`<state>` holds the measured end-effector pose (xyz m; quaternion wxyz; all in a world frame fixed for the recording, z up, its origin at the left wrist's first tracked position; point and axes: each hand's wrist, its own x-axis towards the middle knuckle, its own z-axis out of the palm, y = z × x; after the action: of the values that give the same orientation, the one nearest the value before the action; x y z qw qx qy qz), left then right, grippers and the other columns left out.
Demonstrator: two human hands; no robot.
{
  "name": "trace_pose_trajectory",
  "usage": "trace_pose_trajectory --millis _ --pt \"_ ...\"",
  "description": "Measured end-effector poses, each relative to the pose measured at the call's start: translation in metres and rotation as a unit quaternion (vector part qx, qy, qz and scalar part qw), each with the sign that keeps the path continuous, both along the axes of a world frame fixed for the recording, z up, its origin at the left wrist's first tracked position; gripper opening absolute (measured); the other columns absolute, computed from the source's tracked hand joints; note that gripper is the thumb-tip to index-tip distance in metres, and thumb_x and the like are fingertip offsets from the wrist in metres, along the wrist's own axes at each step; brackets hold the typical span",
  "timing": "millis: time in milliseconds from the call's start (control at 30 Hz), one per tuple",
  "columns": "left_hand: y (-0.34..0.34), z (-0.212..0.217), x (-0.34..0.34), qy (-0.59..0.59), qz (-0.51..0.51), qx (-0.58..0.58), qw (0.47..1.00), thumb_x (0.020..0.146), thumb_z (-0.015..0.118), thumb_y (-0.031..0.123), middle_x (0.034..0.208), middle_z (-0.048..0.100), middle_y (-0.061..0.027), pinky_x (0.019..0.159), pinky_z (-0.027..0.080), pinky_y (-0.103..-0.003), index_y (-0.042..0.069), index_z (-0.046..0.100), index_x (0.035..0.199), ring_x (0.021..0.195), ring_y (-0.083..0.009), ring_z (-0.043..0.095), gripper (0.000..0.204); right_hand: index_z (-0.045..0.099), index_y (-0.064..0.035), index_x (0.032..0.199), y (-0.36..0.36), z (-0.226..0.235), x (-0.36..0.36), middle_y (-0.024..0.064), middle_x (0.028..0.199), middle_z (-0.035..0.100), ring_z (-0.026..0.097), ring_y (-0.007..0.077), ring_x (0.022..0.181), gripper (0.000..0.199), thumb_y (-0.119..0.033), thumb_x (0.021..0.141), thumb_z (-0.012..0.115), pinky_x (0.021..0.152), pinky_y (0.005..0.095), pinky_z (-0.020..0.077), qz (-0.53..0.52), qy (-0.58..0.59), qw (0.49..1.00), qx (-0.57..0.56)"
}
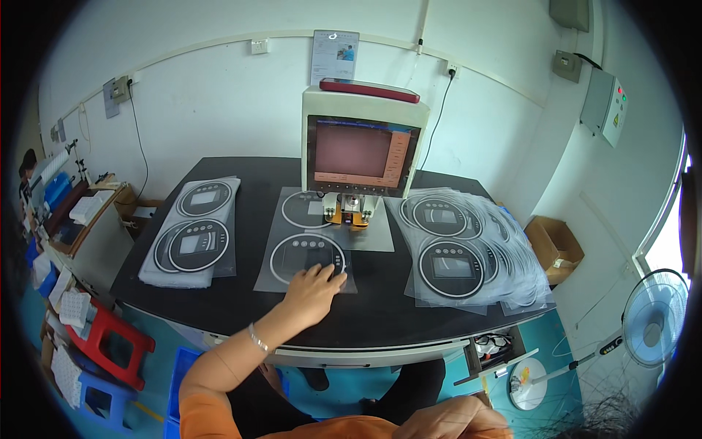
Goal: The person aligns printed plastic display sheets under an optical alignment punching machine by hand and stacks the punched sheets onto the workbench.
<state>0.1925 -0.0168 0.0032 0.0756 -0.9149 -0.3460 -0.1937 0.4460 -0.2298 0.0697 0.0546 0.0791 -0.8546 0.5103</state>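
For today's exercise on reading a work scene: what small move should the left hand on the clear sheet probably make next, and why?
Probably slide the clear sheet slightly farther under the press head. The left hand rests flat on its near ring panel, and the far panel lies beside the head, not squarely beneath.

the right hand (453, 423) is cut off by the lower edge; the left hand (313, 285) covers part of the sheet (303, 256); screen (362, 154) details are too small.
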Motion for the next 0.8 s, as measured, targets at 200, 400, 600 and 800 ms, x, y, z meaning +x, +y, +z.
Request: trace_pose_trajectory --millis 200,400,600,800 --pt "0.056 -0.006 0.024 0.009 0.032 0.008 0.999 0.094 0.062 0.019 0.131 0.061 -0.0117 0.088 0.052 -0.044 0.01 0.06 0.133 0.116 -0.0302 0.059 0.04 0.064 0.0056 0.107 -0.013 -0.039 0.007 0.0261 0.111 0.064 0.065 0.042 0.098 0.036 -0.028 0.097 0.061 0.081 0.0467 0.0541 -0.001 0.042 0.998 -0.04" --pt "0.067 -0.02 0.029 -0.047 0.026 0.027 0.998 0.095 0.063 0.024 0.132 0.061 -0.0109 0.091 0.051 -0.045 0.013 0.061 0.133 0.117 -0.0303 0.059 0.04 0.065 0.0027 0.105 -0.026 -0.075 0.016 0.0231 0.106 0.065 0.066 0.0407 0.095 0.032 -0.027 0.094 0.067 0.077 0.0463 0.0545 -0.016 0.085 0.993 -0.08" --pt "0.071 -0.021 0.037 -0.053 0.048 0.011 0.997 0.1 0.057 0.03 0.138 0.058 -0.0099 0.104 0.044 -0.047 0.015 0.06 0.136 0.126 -0.0317 0.054 0.039 0.067 -0.0002 0.102 -0.031 -0.105 0.011 0.0202 0.102 0.067 0.067 0.0394 0.091 0.029 -0.026 0.091 0.073 0.072 0.0458 0.0549 -0.022 0.134 0.983 -0.121" --pt "0.072 -0.023 0.038 -0.055 0.059 -0.012 0.997 0.101 0.054 0.032 0.142 0.056 -0.0108 0.108 0.041 -0.047 0.015 0.058 0.137 0.13 -0.0331 0.051 0.04 0.068 -0.003 0.1 -0.033 -0.108 0.001 0.0173 0.097 0.069 0.068 0.0381 0.087 0.027 -0.025 0.088 0.079 0.068 0.0453 0.0553 -0.027 0.175 0.971 -0.163"
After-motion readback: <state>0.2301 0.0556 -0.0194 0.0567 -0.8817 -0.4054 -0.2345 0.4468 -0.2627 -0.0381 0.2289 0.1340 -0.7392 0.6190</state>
